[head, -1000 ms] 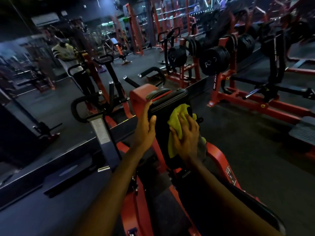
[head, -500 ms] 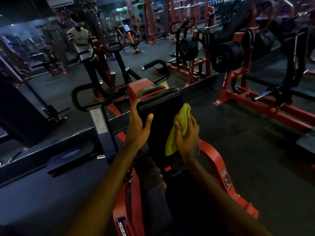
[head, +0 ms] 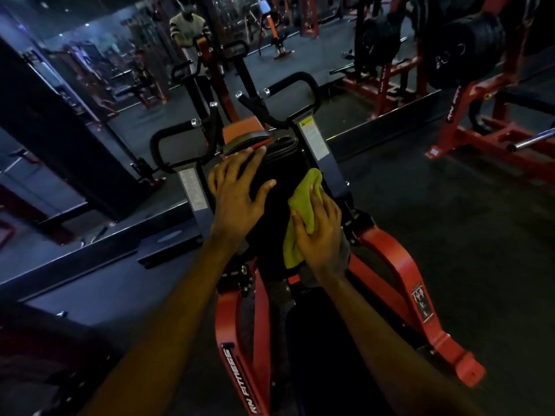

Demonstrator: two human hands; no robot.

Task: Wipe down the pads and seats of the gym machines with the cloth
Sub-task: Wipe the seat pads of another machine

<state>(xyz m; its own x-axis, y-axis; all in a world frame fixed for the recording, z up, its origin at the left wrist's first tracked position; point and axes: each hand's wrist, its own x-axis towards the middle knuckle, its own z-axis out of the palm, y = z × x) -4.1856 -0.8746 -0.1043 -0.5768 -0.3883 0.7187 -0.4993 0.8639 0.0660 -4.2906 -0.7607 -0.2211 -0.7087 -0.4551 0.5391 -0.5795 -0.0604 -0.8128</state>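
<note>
Head view: fingers [head: 329, 205] of right hand [head: 322, 238] around cloth [head: 303, 202]

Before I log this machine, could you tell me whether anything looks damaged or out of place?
Nothing stands out: the pad looks intact in dim light, left hand resting on it, right hand holding the cloth.

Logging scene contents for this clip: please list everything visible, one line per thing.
chest pad: one, black, upright at centre
cloth: one, yellow-green, on the pad's right side
machine frame: one, red, below the pad
handles: two, black loops, either side behind the pad
weight plates: several, black, red rack upper right
person: one, pale top, far top
left hand: flat on the pad's left
right hand: holds the cloth
</note>
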